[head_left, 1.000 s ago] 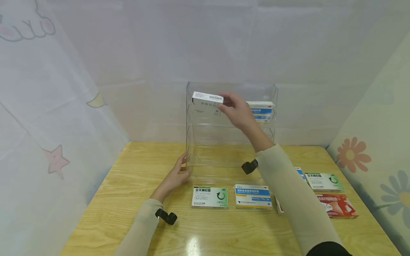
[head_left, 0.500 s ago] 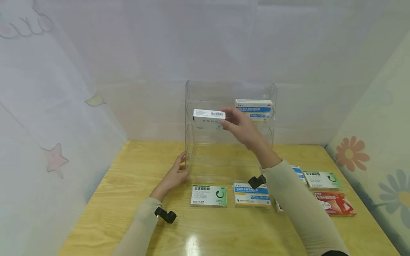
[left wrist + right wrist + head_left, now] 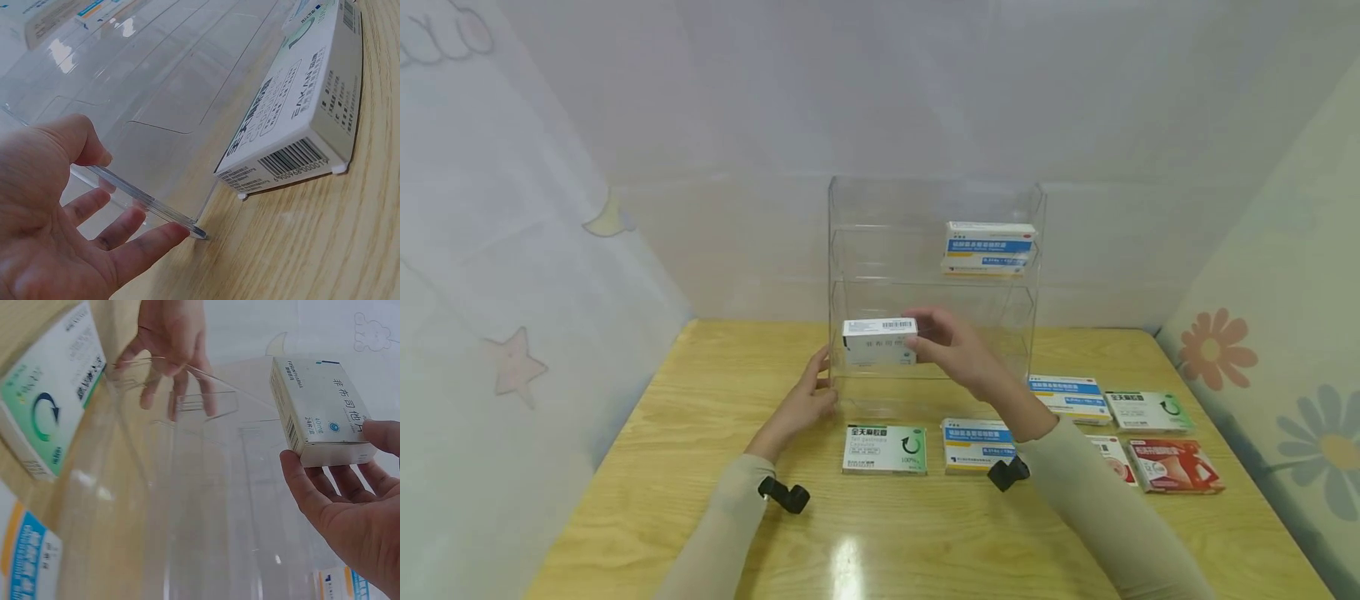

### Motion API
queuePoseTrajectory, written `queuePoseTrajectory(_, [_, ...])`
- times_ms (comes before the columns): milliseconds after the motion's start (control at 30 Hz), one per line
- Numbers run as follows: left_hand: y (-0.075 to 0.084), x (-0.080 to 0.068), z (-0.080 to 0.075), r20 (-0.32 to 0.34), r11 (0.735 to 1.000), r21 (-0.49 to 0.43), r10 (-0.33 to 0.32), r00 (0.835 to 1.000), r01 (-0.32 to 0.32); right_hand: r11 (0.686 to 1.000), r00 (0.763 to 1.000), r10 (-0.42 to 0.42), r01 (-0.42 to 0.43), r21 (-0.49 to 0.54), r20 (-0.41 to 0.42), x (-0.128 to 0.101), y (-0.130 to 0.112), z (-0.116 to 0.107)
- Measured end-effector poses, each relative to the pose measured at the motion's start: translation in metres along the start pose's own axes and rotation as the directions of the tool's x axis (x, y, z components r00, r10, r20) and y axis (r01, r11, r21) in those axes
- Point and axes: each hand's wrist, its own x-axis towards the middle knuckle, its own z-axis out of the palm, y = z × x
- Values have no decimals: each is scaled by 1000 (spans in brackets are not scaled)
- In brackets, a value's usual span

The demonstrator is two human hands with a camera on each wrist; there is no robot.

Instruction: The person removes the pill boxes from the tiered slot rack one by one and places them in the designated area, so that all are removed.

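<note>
A clear plastic tiered rack (image 3: 936, 197) stands upright at the back of the wooden table. My left hand (image 3: 800, 408) holds the rack's left side edge low down; in the left wrist view the thumb lies on one side of the clear panel (image 3: 156, 209) and the fingers on the other. My right hand (image 3: 961, 352) pinches a white medicine box (image 3: 880, 344) by its right end, at the left part of a lower tier. In the right wrist view the thumb is on the box's (image 3: 322, 403) printed face and the fingers beneath. Whether it touches the rack, I cannot tell.
A blue-and-white medicine box (image 3: 988, 250) sits on the rack's upper right. Before the rack lie a green-and-white box (image 3: 884, 450) and another blue-and-white box (image 3: 973, 443). Several more boxes, including a red one (image 3: 1177, 467), lie at the right. Printed cloth (image 3: 760, 125) hangs behind.
My right hand has carried the white medicine box down from the rack's upper left to a lower tier. The left hand stays at the rack's side. The head view has shifted slightly.
</note>
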Motion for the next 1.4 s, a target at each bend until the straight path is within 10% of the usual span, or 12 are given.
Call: queuePoseTrajectory(1400, [-34, 15, 3, -29, 998, 46, 34, 999, -33, 926, 942, 323, -335, 172, 94, -94, 76, 17])
